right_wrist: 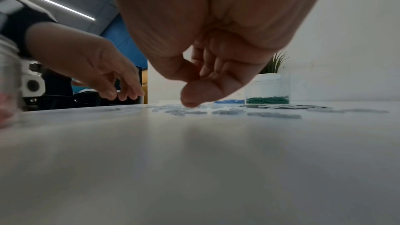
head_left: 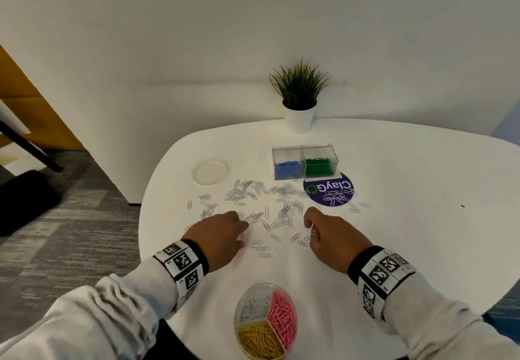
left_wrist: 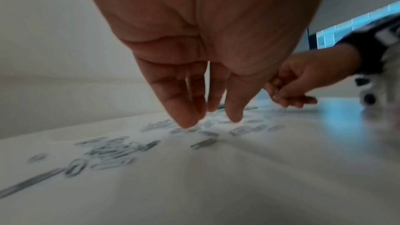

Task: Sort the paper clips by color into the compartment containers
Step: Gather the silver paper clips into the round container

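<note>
Several white paper clips (head_left: 261, 204) lie scattered across the middle of the white table (head_left: 408, 233). My left hand (head_left: 243, 234) hovers over their left side, fingers straight and pointing down (left_wrist: 207, 109), tips just above the clips (left_wrist: 194, 130). My right hand (head_left: 309, 230) is at the scatter's right edge, fingers curled (right_wrist: 199, 81), pinching a white clip (head_left: 312, 228). A round three-part container (head_left: 266, 286) near the front edge holds white, pink and yellow clips. A clear two-part box (head_left: 304, 151) at the back holds blue and green clips.
A round white lid (head_left: 209, 172) lies at the back left of the scatter. A purple round sticker (head_left: 329, 190) sits under some clips by the box. A potted plant (head_left: 299, 100) stands at the table's far edge against the wall.
</note>
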Motion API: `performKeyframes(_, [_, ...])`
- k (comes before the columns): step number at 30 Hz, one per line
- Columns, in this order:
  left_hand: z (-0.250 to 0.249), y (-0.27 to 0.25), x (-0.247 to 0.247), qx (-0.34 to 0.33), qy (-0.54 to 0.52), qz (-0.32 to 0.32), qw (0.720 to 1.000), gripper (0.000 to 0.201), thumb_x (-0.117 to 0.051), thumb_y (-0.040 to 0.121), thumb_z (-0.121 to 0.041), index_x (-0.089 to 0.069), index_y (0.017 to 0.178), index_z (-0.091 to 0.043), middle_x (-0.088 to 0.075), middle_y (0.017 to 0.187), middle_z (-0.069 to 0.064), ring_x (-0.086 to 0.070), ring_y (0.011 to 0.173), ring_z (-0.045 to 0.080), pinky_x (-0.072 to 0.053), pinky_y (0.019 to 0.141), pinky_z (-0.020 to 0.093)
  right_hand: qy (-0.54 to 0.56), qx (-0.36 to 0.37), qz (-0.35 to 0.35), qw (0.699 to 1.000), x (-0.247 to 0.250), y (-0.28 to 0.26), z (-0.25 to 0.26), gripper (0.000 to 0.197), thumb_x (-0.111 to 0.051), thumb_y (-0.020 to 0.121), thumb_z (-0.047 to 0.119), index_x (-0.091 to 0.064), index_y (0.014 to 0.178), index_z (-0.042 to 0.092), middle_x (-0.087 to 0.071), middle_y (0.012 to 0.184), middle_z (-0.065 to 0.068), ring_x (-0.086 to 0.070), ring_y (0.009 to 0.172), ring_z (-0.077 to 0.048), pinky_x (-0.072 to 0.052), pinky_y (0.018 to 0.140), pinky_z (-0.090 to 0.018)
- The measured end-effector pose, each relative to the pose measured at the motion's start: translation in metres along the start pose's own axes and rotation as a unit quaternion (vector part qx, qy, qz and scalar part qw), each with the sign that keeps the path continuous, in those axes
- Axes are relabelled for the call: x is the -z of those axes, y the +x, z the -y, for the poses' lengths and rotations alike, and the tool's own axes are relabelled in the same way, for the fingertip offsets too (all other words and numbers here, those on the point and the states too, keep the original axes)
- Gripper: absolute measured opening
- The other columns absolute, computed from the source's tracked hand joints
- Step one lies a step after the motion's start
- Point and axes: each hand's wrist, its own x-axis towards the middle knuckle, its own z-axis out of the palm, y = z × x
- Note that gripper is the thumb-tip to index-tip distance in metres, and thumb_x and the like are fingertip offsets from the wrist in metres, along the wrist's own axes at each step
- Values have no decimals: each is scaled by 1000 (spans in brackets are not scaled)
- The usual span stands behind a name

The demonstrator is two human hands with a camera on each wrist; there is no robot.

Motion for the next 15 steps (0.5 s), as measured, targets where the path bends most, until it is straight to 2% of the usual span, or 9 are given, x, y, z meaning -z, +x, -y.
performKeyframes(3, [8, 7, -9, 47, -8, 6, 999, 36, -49, 95, -40, -56, 128, -28, -50, 119, -1, -57, 111, 24, -48, 89, 35, 12, -7, 20, 1000, -3, 3, 1, 10, -44, 92, 13, -41, 93, 22, -49, 82, 7, -48, 74, -16, -34, 60, -27])
performKeyframes(6, [13, 5, -21, 36, -27, 4, 999, 24, -43, 97, -33, -65, 106, -28, -47, 100, -6, -59, 99, 20, -42, 78, 26, -14, -12, 33, 999, -7, 6, 0, 4, -45, 96, 22, -42, 98, 20, -49, 91, 4, -51, 78, -17, -38, 65, -29])
performKeyframes(9, [11, 3, -23, 31, -12, -23, 999, 24, -40, 98, -25, -64, 100, -23, -51, 96, -5, -57, 88, 18, -37, 70, 25, -38, -2, 49, 998, -15, 8, -5, 19, -49, 97, 34, -45, 108, 19, -50, 108, 1, -56, 92, -20, -47, 80, -34])
performKeyframes(11, [8, 1, -22, 33, -10, -42, 999, 21, -40, 97, -23, -61, 96, -24, -54, 94, -6, -53, 81, 17, -36, 67, 27, -56, 3, 59, 997, -18, 10, -9, 24, -50, 98, 36, -47, 114, 19, -49, 115, 0, -57, 98, -21, -48, 86, -36])
performKeyframes(15, [6, -1, -16, 26, -18, -50, 998, 16, -41, 95, -28, -56, 93, -22, -55, 93, -5, -48, 78, 16, -38, 67, 28, -79, 10, 52, 995, -20, 13, -12, 18, -49, 101, 35, -52, 106, 17, -51, 109, 0, -48, 84, -16, -41, 78, -30])
